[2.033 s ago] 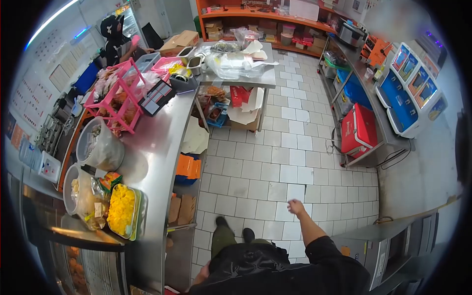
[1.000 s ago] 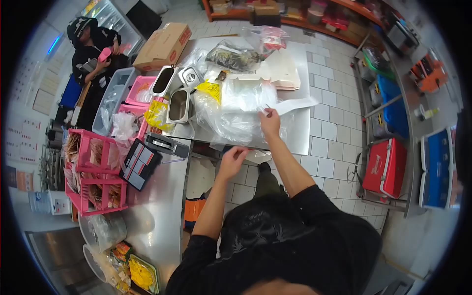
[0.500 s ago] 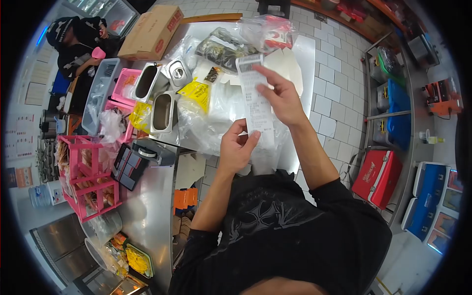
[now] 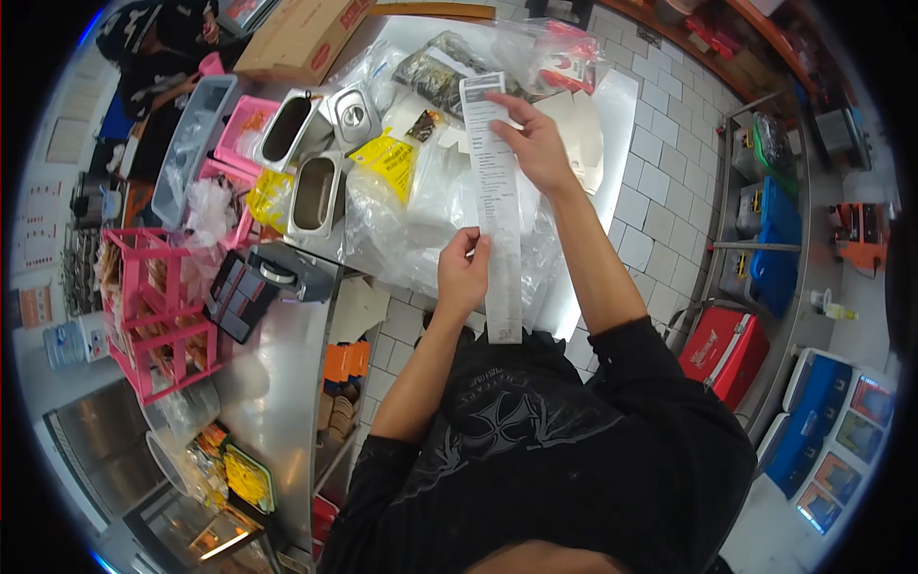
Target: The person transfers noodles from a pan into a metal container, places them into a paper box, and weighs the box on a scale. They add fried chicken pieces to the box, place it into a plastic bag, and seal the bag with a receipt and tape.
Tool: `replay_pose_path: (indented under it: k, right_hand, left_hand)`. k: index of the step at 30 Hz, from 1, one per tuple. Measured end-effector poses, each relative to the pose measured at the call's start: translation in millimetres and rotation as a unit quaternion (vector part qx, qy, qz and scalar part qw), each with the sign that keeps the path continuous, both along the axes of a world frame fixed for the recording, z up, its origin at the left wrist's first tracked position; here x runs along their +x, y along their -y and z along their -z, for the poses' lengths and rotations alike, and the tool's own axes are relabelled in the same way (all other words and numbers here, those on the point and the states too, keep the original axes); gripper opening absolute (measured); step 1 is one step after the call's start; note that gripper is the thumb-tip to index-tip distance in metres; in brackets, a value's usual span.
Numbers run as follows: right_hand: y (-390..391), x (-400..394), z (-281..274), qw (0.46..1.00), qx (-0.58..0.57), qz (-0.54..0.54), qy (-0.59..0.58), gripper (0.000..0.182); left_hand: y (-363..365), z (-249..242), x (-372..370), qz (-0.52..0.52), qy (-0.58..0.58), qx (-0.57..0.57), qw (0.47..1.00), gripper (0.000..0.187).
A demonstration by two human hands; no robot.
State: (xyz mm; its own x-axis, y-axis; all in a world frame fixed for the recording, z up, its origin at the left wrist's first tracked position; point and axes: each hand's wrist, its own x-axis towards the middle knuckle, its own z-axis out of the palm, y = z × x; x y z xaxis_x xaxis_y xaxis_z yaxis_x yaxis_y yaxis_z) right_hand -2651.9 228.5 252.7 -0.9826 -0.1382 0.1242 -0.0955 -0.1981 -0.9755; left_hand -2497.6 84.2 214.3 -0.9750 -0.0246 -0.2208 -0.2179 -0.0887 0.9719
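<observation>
A long printed paper receipt [image 4: 495, 206] hangs lengthwise in front of me, its lower end reaching down to my dark shirt. Near the top, my right hand [image 4: 537, 145] is closed on the receipt's right edge, with the index finger lying across the print. Lower down, my left hand [image 4: 464, 273] pinches the left edge between thumb and curled fingers. Behind the paper, clear plastic bags [image 4: 435, 201] cover the metal table. A yellow printed packet [image 4: 387, 165] lies to the left of the receipt.
Steel containers [image 4: 316, 196] and pink baskets [image 4: 244, 134] stand at the left. A pink rack [image 4: 158, 306] and a black touch-screen device [image 4: 246, 304] are nearer. Beyond a cardboard box [image 4: 301, 43], another person [image 4: 158, 48] is at the far left. A red cooler [image 4: 724, 354] stands right.
The receipt now stretches further down, showing its full length. My left hand sits slightly higher on its left edge, and my right hand slightly lower. The whole view has shifted a little.
</observation>
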Motion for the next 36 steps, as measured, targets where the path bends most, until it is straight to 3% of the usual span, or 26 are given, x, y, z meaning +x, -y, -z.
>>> replay_pose_path:
  k: [3,4,5,7,9,12,14,20,30,36]
  right_hand:
    - [14,-27,80,0.992,0.088,-0.089,0.028,0.046]
    - [16,-28,100,0.977,0.192,-0.090,0.009,0.046]
    - [20,-24,102,0.952,0.294,-0.089,-0.012,0.046]
    - [22,-10,99,0.954,0.281,-0.096,0.046,0.044]
    - [23,12,96,0.932,0.359,0.015,-0.050,0.039]
    - [19,52,82,0.923,0.383,-0.010,-0.043,0.034]
    - [18,82,84,0.932,0.360,-0.013,-0.042,0.033]
    - [9,138,105,0.927,0.372,-0.027,-0.029,0.031]
    - [-7,154,99,0.925,0.379,-0.016,-0.032,0.030]
    - [-19,162,94,0.931,0.365,-0.017,0.004,0.028]
  left_hand:
    - [-3,80,-14,-0.072,0.001,-0.087,0.994,0.020]
    - [-2,107,-17,-0.095,0.025,-0.104,0.990,0.022]
    - [-2,113,-15,-0.115,0.051,-0.122,0.985,0.023]
    - [-3,115,-17,-0.142,0.073,-0.143,0.977,0.024]
    - [-4,111,-19,-0.168,0.099,-0.164,0.967,0.026]
    - [-4,112,-19,-0.163,0.122,-0.148,0.968,0.026]
    - [-4,114,-17,-0.155,0.069,-0.208,0.963,0.026]
    - [-6,102,-12,-0.160,0.062,-0.173,0.970,0.028]
    - [6,88,10,-0.145,-0.035,-0.258,0.955,0.036]
    - [62,77,92,-0.187,0.002,-0.247,0.951,0.036]
